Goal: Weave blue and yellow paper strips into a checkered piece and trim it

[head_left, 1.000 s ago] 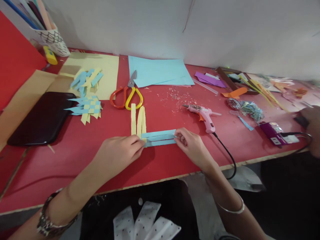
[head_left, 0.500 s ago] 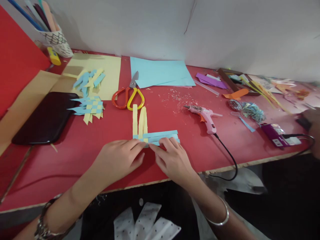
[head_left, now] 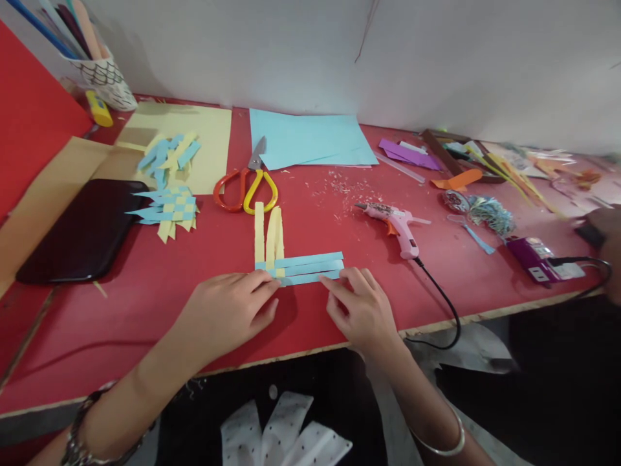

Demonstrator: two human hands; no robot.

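Blue paper strips (head_left: 310,261) lie side by side and cross upright yellow paper strips (head_left: 259,233) at a small woven corner on the table. My left hand (head_left: 228,307) presses its fingertips on the lower edge of that corner, covering part of it. The right hand (head_left: 363,307) has its index fingertip on the lowest blue strip near the right end, with thumb and fingers apart. Scissors (head_left: 252,181) with one red and one yellow handle lie open behind the strips. To the left is a woven blue and yellow paper fish (head_left: 177,207).
A black phone-like slab (head_left: 82,230) lies at left. Cut paper pieces (head_left: 169,155) rest on a yellow sheet (head_left: 213,142), beside blue sheets (head_left: 315,139). A pink glue gun (head_left: 398,226) trails its cable to a purple power socket (head_left: 528,262). Another person's hand (head_left: 609,239) shows at far right.
My right hand has slid right along the blue strips, away from my left hand, uncovering more of them. My left hand stays at the woven corner.
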